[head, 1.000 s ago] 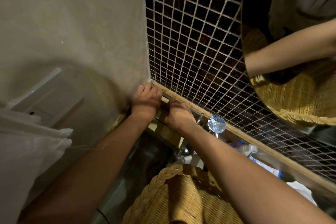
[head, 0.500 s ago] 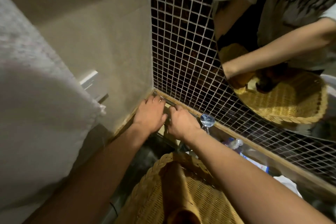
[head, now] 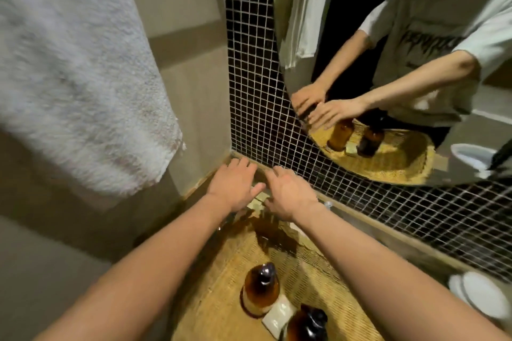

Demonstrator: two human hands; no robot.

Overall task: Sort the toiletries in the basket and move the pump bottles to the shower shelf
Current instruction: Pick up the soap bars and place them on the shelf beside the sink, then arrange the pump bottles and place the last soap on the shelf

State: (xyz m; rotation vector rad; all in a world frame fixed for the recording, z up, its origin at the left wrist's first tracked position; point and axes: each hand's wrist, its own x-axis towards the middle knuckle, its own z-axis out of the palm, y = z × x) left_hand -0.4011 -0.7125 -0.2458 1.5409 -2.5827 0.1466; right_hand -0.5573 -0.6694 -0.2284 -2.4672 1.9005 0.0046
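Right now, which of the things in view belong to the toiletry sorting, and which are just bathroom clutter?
Part of the job:
wicker basket
amber pump bottle standing in it
second amber bottle at the bottom edge
small white sachet between them
left hand and right hand, both open over the corner

Just lying about:
hanging towel
mirror
white dish

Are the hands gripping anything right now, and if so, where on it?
Nothing. The left hand and right hand are spread open by the tiled corner; both amber pump bottles stand untouched in the basket.
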